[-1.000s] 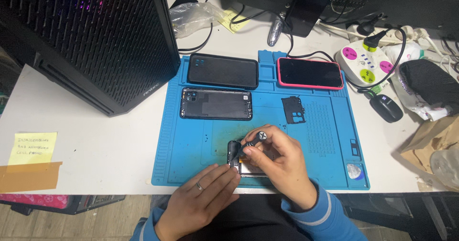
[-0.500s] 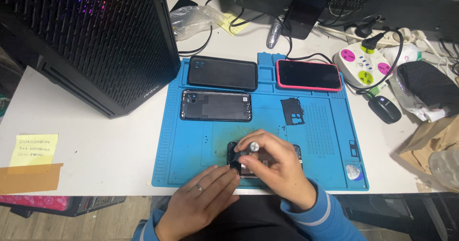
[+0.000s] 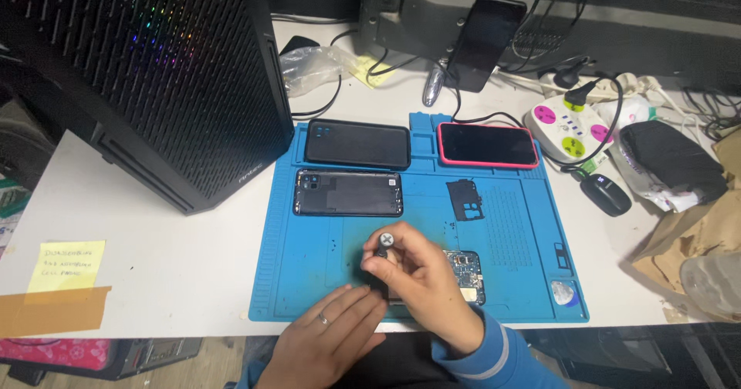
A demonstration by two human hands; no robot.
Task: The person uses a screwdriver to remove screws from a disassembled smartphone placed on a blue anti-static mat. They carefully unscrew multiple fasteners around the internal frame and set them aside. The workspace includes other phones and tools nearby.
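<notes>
Head view shows our right hand (image 3: 421,285) with its grip closed on a small screwdriver (image 3: 385,244), held upright over an opened phone (image 3: 461,275) lying on the blue mat (image 3: 324,281) near the counter's (image 3: 177,281) front edge. Our left hand (image 3: 332,335) rests flat beside it, fingers loose and holding nothing, steadying the phone's near end. We judge a screw on the exposed board is being worked. The next move calls for keeping the tip seated and square. A detached back cover (image 3: 349,193) lies farther up the mat.
</notes>
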